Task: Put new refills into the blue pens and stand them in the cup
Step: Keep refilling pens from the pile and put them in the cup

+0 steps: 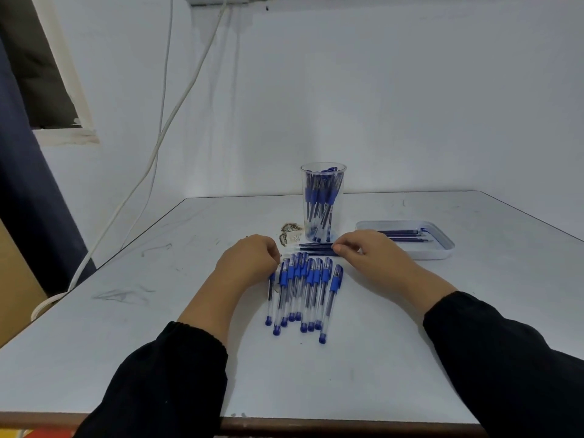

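Observation:
Several blue pens (303,289) with clear barrels lie side by side on the white table (410,327), caps pointing away from me. My left hand (249,259) sits at the far ends of the leftmost pens with its fingers curled under; what they hold is hidden. A few dark refills (314,248) lie crosswise just beyond the pens. My right hand (366,249) pinches their right end between thumb and forefinger. A clear plastic cup (323,172) stands behind the refills with several blue pens upright in it.
A shallow white tray (442,252) with a few more refills lies to the right of the cup. A brown scorched patch (289,230) marks the table left of the cup. White cables (151,159) hang down the wall at the left.

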`<state>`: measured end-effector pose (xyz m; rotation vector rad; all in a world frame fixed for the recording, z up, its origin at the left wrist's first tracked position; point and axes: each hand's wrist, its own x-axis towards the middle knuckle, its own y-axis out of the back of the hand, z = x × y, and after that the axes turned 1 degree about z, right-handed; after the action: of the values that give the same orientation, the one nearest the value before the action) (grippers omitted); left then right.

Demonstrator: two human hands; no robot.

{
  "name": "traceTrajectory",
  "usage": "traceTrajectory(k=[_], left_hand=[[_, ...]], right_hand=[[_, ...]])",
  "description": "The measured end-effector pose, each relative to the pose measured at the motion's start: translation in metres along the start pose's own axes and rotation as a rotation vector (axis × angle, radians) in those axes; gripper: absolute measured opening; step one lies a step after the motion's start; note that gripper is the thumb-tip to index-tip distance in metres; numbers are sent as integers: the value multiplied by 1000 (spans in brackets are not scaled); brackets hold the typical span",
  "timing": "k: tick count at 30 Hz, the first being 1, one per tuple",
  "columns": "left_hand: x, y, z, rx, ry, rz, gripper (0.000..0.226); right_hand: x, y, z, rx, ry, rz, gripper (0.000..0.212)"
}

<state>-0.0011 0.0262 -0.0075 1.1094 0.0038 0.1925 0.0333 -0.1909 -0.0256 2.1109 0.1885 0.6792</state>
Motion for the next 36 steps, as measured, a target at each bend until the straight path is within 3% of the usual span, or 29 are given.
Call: traceTrajectory(k=[10, 13, 17, 20, 23, 28, 36], left_hand=[[2, -7, 2, 254, 31, 55, 6], [1, -11, 3, 282, 20, 103, 31], [4, -9, 1, 215, 3, 121, 32], [3, -5, 5, 174, -92, 171, 10], [-1, -7, 11, 88, -252, 146, 23], [-8, -15, 21, 144, -479, 154, 25], [-10, -17, 24, 163, -518, 207, 32]], right_hand=[[-1, 0, 0, -7, -16, -4, 27], [-2, 0, 1, -5, -18, -7, 27], [0, -1, 0, -5, -14, -9, 27], [0, 0, 0, 13, -5, -15, 25], [0, 3, -3, 61, 17, -14, 27], [1, 4, -8, 90, 94, -27, 27], [1, 5, -8, 288, 34, 34, 17]])
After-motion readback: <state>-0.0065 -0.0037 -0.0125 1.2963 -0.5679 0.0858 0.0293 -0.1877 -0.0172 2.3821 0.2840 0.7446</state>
